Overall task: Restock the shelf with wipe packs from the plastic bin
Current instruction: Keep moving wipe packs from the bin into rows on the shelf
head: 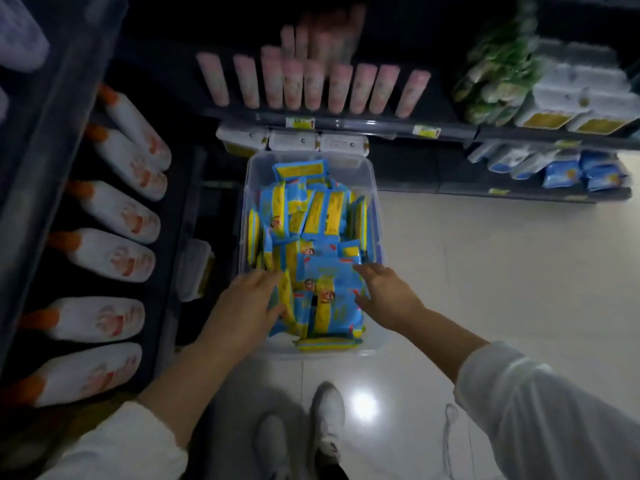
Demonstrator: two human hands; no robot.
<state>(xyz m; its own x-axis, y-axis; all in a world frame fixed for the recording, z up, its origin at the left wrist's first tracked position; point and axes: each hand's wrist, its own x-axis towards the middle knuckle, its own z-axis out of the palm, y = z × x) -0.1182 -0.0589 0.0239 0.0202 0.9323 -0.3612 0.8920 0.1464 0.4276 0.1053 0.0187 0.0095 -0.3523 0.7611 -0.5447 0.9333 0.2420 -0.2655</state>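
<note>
White-sleeved left hand (247,303) and right hand (384,292) press flat-fingered either side of blue-and-yellow wipe packs (325,292) at the clear plastic bin's (378,216) near end; an even squeeze should lift them level.

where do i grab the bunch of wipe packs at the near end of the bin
Grip the near bunch of wipe packs by its two outer faces, from above, left hand on its left side, right hand on its right. The packs stand on edge side by side in the plastic bin, so squeezing inward should lift them together.
</note>
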